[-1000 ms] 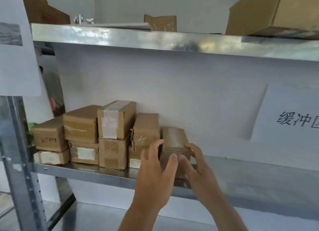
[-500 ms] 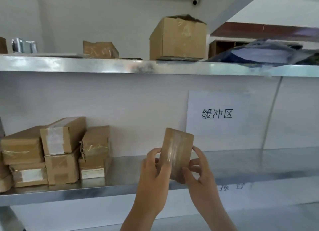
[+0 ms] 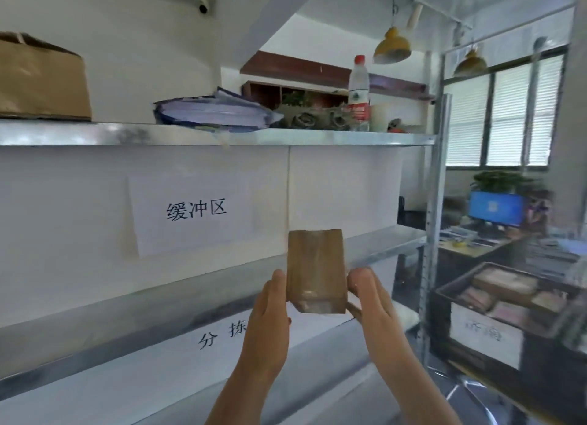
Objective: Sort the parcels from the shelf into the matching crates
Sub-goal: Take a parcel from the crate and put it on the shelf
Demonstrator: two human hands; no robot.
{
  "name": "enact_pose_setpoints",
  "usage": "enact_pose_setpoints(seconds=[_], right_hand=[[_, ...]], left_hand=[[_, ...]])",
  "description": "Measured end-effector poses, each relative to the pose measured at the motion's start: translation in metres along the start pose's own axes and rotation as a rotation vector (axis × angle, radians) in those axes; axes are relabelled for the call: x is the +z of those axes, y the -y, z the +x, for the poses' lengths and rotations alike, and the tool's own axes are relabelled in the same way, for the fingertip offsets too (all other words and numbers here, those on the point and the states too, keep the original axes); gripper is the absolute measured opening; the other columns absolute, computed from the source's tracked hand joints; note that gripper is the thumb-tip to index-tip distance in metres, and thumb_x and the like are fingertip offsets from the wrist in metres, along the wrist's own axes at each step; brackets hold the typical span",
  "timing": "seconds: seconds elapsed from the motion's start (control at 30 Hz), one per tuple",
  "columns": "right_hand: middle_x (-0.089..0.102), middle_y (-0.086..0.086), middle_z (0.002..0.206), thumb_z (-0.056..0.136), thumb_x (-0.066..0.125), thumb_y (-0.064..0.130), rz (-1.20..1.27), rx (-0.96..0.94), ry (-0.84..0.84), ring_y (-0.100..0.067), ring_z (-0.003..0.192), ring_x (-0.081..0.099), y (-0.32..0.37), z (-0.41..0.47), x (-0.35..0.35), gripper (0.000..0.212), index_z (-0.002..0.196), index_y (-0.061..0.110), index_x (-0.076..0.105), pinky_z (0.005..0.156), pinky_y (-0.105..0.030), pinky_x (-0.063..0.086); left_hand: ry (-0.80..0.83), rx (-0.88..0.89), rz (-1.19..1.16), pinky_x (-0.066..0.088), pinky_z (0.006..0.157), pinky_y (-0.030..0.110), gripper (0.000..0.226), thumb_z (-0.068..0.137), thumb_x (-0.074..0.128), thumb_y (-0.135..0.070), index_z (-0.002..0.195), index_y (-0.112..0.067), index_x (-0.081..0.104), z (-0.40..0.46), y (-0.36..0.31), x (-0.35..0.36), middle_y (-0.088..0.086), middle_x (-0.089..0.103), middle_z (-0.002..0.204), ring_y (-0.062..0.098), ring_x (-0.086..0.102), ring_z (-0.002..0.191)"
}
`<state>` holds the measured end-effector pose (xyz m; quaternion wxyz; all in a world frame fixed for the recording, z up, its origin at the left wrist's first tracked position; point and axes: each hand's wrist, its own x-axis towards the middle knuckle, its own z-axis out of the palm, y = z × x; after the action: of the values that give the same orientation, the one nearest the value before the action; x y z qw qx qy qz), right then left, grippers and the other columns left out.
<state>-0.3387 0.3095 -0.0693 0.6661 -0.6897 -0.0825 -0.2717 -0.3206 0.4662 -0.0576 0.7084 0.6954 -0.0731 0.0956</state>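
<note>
Right now you hold one brown parcel (image 3: 315,270) up in front of you with both hands, clear of the shelf (image 3: 178,293) and not touching it. Your left hand (image 3: 269,326) presses against the parcel's left side, thumb tip up along its edge, and your right hand (image 3: 370,301) closes on the right side, its fingers curled behind the parcel where you cannot see them. So each grip is on the parcel, one to a side. The parcel stands upright, its long side vertical, with shiny clear tape over its front face and lower end.

Behind it, a white sheet (image 3: 193,213) with three printed characters hangs on the back panel of the shelf bay. Below the shelf edge, another sheet (image 3: 219,335) carries printed characters, partly hidden by your left wrist.

On the upper shelf (image 3: 222,137) you have a large cardboard box (image 3: 41,78) at the left, a stack of papers (image 3: 216,112) near the middle, and a plastic bottle with a red cap (image 3: 359,91) further right.

To your right, past the metal upright (image 3: 433,221), a dark crate (image 3: 508,301) sits low with several parcels already lying in it and a white label on its front; the writing there is too blurred to read. A blue monitor (image 3: 495,207) stands on a bench in the background.
</note>
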Motion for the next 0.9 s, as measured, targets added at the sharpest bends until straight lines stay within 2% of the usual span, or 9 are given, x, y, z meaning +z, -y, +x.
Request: enact_pose_setpoints(seconds=[0.07, 0.17, 0.27, 0.37, 0.5, 0.6, 0.7, 0.77, 0.9], right_hand=[[0.065, -0.01, 0.108, 0.095, 0.037, 0.075, -0.051, 0.02, -0.056, -0.029, 0.107, 0.065, -0.008, 0.006, -0.041, 0.056, 0.096, 0.027, 0.063, 0.103, -0.054, 0.051], [0.066, -0.008, 0.098, 0.097, 0.052, 0.065, -0.066, -0.012, -0.145, -0.027, 0.095, 0.066, -0.012, 0.011, -0.09, 0.04, 0.092, 0.027, 0.064, 0.095, -0.055, 0.055], [0.07, -0.001, 0.106, 0.106, 0.057, 0.038, -0.011, -0.029, -0.175, -0.024, 0.102, 0.07, -0.021, 0.017, -0.131, 0.014, 0.115, 0.029, 0.063, 0.092, -0.048, 0.061], [0.071, 0.007, 0.118, 0.111, 0.047, 0.016, -0.026, 0.007, -0.187, -0.016, 0.113, 0.069, -0.028, 0.024, -0.159, 0.034, 0.138, 0.034, 0.056, 0.091, -0.037, 0.061], [0.07, 0.006, 0.126, 0.105, 0.043, 0.016, -0.147, -0.014, -0.24, -0.009, 0.114, 0.067, -0.045, 0.047, -0.191, 0.044, 0.145, 0.027, 0.056, 0.086, -0.024, 0.057], [0.071, 0.005, 0.126, 0.104, 0.04, 0.001, -0.209, -0.012, -0.357, -0.012, 0.114, 0.067, -0.061, 0.067, -0.209, 0.045, 0.141, 0.02, 0.058, 0.084, -0.025, 0.057], [0.072, -0.003, 0.127, 0.102, 0.043, 0.003, -0.192, -0.005, -0.469, -0.023, 0.116, 0.068, -0.074, 0.083, -0.224, 0.04, 0.136, 0.019, 0.057, 0.087, -0.034, 0.061], [0.072, -0.002, 0.124, 0.104, 0.041, 0.004, -0.199, -0.003, -0.538, -0.023, 0.115, 0.068, -0.076, 0.09, -0.231, 0.035, 0.13, 0.019, 0.058, 0.088, -0.031, 0.059], [0.073, -0.006, 0.114, 0.099, 0.045, 0.029, -0.211, 0.013, -0.689, -0.015, 0.104, 0.07, -0.083, 0.097, -0.25, 0.028, 0.117, 0.013, 0.06, 0.081, -0.025, 0.06]], left_hand=[[0.09, 0.014, 0.007, 0.054, 0.102, 0.044, 0.055, 0.082, 0.033, -0.081, 0.109, -0.044, 0.064, 0.0, -0.002, 0.037, -0.011, 0.068, 0.122, 0.008, 0.064, 0.113], [0.207, 0.075, 0.062, 0.057, 0.098, 0.044, 0.048, 0.083, 0.042, -0.074, 0.103, -0.035, 0.06, 0.004, -0.003, 0.086, -0.009, 0.069, 0.107, 0.013, 0.067, 0.105], [0.314, 0.097, 0.08, 0.056, 0.083, 0.025, 0.022, 0.1, 0.049, -0.053, 0.104, -0.032, 0.055, 0.019, 0.006, 0.134, -0.012, 0.067, 0.104, 0.008, 0.067, 0.098], [0.405, 0.099, 0.075, 0.048, 0.074, 0.018, 0.003, 0.108, 0.051, -0.036, 0.105, -0.036, 0.05, 0.039, 0.02, 0.171, -0.022, 0.061, 0.105, 0.002, 0.063, 0.096], [0.582, 0.101, 0.05, 0.048, 0.072, 0.019, 0.015, 0.101, 0.058, -0.043, 0.112, -0.036, 0.05, 0.074, 0.042, 0.221, -0.017, 0.064, 0.106, 0.002, 0.063, 0.095], [0.712, 0.106, 0.028, 0.053, 0.079, 0.029, 0.037, 0.09, 0.055, -0.038, 0.126, -0.031, 0.053, 0.102, 0.057, 0.252, -0.01, 0.069, 0.116, 0.01, 0.066, 0.104], [0.801, 0.057, -0.015, 0.061, 0.089, 0.047, 0.045, 0.083, 0.046, -0.036, 0.125, -0.022, 0.059, 0.128, 0.066, 0.281, -0.003, 0.072, 0.113, 0.022, 0.07, 0.101], [0.85, 0.019, -0.06, 0.058, 0.097, 0.059, 0.045, 0.086, 0.041, -0.038, 0.121, -0.019, 0.062, 0.144, 0.072, 0.301, 0.0, 0.075, 0.112, 0.03, 0.068, 0.107], [0.932, -0.013, -0.137, 0.059, 0.095, 0.048, 0.039, 0.1, 0.045, -0.051, 0.116, -0.021, 0.064, 0.158, 0.083, 0.344, 0.001, 0.075, 0.113, 0.019, 0.071, 0.105]])
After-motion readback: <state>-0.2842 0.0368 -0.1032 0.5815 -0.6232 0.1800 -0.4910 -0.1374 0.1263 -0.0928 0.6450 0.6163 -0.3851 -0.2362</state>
